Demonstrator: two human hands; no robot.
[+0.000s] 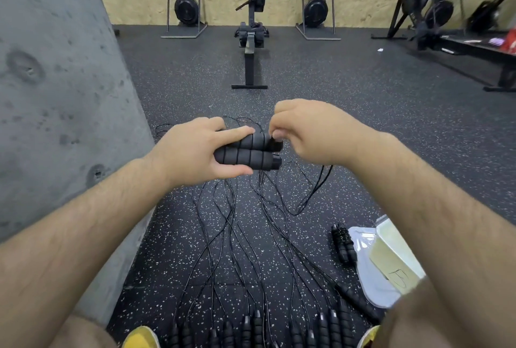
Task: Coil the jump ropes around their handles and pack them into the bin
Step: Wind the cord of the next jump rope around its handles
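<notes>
Row of loose handles point(251, 328) lies on the floor point(363, 124) at the near edge, cords point(231, 236) trailing forward. Left hand point(192, 149) grips the paired foam handles point(248, 152) in mid-air; right hand point(310, 132) pinches at their end. Bin point(391, 252) sits lower right.

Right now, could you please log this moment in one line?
step: coiling | left hand: grips paired handles | right hand: pinches cord at handle end | floor: loose ropes | bin: lower right, coiled rope beside

Paired black foam handles point(248, 153) — horizontal
</notes>
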